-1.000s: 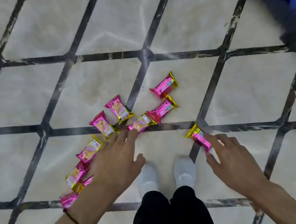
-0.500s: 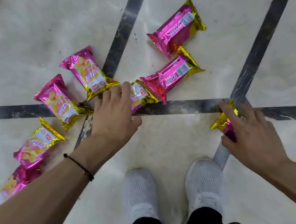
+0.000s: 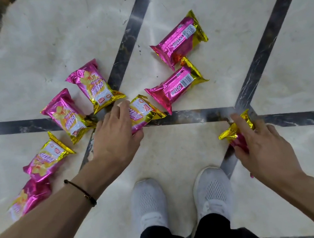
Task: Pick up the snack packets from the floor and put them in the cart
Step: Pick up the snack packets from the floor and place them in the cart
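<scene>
Reach favoured the left hand (image 3: 115, 140), clamped on the middle packet (image 3: 144, 111), for 6 loose packets (image 3: 176, 88); the right hand (image 3: 262, 149) gripped the lone packet (image 3: 233, 131).

The floor (image 3: 52, 42) is pale marble tile crossed by dark veined strips. Pink-and-gold snack packets lie on it in a loose arc: the far packet (image 3: 178, 40) and the barcode packet (image 3: 176, 87) at upper right, the middle packet (image 3: 143, 110) across a dark strip, then the face-up packets (image 3: 93, 85) trailing down to the left, the last partly hidden by a forearm. Whether the right packet (image 3: 235, 132), over a strip crossing, touches the tile cannot be told. Two white shoes (image 3: 149, 203) stand on the near tile
</scene>
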The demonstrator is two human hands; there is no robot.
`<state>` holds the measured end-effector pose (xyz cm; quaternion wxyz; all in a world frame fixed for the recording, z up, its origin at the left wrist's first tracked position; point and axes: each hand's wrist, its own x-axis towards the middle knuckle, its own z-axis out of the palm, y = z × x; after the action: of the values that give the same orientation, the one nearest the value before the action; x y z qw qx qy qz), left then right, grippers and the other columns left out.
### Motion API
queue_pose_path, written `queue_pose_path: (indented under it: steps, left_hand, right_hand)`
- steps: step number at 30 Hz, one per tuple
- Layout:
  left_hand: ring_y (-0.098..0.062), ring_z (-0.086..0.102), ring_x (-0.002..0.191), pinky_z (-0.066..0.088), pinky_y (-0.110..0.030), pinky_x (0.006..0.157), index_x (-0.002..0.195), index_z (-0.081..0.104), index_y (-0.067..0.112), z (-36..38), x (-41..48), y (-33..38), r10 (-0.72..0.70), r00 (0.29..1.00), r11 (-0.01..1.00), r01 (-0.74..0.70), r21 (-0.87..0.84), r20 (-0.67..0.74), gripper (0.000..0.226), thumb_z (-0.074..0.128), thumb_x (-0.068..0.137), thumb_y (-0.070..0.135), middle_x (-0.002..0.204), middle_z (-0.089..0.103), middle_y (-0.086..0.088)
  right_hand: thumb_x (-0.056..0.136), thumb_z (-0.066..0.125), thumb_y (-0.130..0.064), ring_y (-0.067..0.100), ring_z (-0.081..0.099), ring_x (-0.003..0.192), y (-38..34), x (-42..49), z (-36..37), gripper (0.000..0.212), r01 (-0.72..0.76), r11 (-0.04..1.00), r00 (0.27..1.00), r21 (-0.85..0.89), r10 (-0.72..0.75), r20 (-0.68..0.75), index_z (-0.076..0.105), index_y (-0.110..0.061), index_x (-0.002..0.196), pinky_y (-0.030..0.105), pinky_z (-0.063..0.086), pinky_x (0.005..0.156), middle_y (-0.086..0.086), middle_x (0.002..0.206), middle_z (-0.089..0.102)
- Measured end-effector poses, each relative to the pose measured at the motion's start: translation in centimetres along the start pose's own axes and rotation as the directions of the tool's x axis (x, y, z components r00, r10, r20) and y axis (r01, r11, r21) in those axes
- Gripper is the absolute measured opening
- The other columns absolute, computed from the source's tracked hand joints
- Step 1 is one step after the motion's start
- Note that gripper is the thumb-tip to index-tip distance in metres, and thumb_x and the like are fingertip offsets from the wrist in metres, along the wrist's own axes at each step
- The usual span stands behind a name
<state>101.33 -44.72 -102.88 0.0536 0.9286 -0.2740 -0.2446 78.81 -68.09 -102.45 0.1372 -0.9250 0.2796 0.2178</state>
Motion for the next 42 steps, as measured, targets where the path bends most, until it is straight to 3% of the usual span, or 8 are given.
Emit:
queue_pose_path:
  steps: [11,17,22,26,29,33,37,42]
  left_hand:
    - [-0.030,0.057,0.106,0.044,-0.038,0.075,0.139,0.038,0.018,-19.7,-12.1,8.0,-0.127,0.991,0.941,0.105,-0.322,-0.047,0.064,0.071,0.087,0.036,0.119,0.057,-0.005]
    - [-0.029,0.062,0.086,0.056,-0.050,0.067,0.141,0.034,0.035,-34.3,-18.2,12.1,-0.194,0.981,0.861,0.160,-0.483,-0.022,0.063,0.067,0.089,0.052,0.111,0.058,0.003]
    - [-0.047,0.065,0.083,0.058,-0.058,0.070,0.147,0.025,0.045,-46.4,-23.0,14.9,-0.188,0.981,0.759,0.181,-0.626,0.057,0.074,0.069,0.087,0.051,0.115,0.066,-0.008]
    - [-0.024,0.066,0.087,0.058,-0.046,0.078,0.147,0.022,0.054,-55.4,-26.7,17.6,-0.157,0.987,0.754,0.090,-0.651,-0.045,0.072,0.067,0.091,0.052,0.114,0.064,0.000]
    - [-0.010,0.058,0.099,0.047,-0.031,0.082,0.151,0.019,0.052,-60.9,-28.9,19.4,-0.138,0.983,0.773,0.031,-0.633,-0.120,0.077,0.069,0.091,0.047,0.120,0.054,0.010]
    - [-0.007,0.048,0.095,0.037,-0.024,0.072,0.154,0.017,0.048,-66.2,-31.9,21.4,-0.160,0.968,0.803,0.015,-0.595,-0.192,0.078,0.065,0.093,0.046,0.120,0.048,0.011]
    - [-0.018,0.054,0.109,0.036,-0.028,0.079,0.155,0.022,0.039,-69.6,-34.8,22.7,-0.195,0.953,0.824,0.030,-0.566,-0.233,0.077,0.066,0.093,0.043,0.129,0.053,0.003]
    - [-0.022,0.059,0.098,0.038,-0.033,0.070,0.145,0.029,0.040,-71.8,-37.1,24.5,-0.299,0.927,0.780,0.099,-0.618,-0.229,0.069,0.065,0.086,0.043,0.109,0.062,0.002]
  right_hand:
    - [0.087,0.062,-0.041,0.031,0.058,0.090,-7.4,-10.1,-20.5,0.067,-0.032,0.999,0.999,0.032,0.031,0.015,0.036,-0.028,0.148,0.035,0.044,0.058,0.009,0.112,0.059]
    - [0.093,0.055,-0.047,0.030,0.055,0.089,-11.0,-16.0,-35.2,0.064,-0.039,0.985,0.999,0.170,0.042,-0.010,0.029,-0.032,0.150,0.037,0.047,0.065,0.010,0.105,0.058]
    - [0.095,0.054,-0.047,0.031,0.057,0.085,-13.2,-21.0,-47.7,0.062,-0.066,0.968,0.989,0.242,0.095,-0.110,0.034,-0.026,0.150,0.039,0.048,0.065,0.010,0.094,0.058]
    - [0.095,0.055,-0.051,0.031,0.057,0.079,-14.6,-24.5,-56.6,0.065,-0.113,0.962,0.972,0.249,0.159,-0.174,0.033,-0.028,0.152,0.034,0.036,0.056,0.008,0.082,0.055]
    - [0.096,0.050,-0.054,0.031,0.058,0.080,-15.7,-27.2,-62.5,0.065,-0.106,0.974,0.966,0.199,0.148,-0.211,0.031,-0.030,0.153,0.033,0.030,0.055,0.008,0.086,0.057]
    - [0.095,0.043,-0.056,0.031,0.058,0.083,-17.2,-30.7,-69.1,0.063,-0.055,0.983,0.958,0.175,0.101,-0.269,0.028,-0.031,0.151,0.034,0.033,0.057,0.009,0.092,0.059]
    - [0.094,0.042,-0.059,0.030,0.060,0.071,-17.7,-34.4,-73.7,0.062,-0.036,0.992,0.944,0.121,0.073,-0.321,0.031,-0.031,0.148,0.033,0.032,0.051,0.007,0.090,0.057]
    - [0.095,0.038,-0.060,0.028,0.062,0.065,-16.6,-37.9,-77.0,0.061,-0.053,0.990,0.922,0.134,0.101,-0.375,0.026,-0.033,0.148,0.032,0.035,0.050,0.003,0.095,0.057]
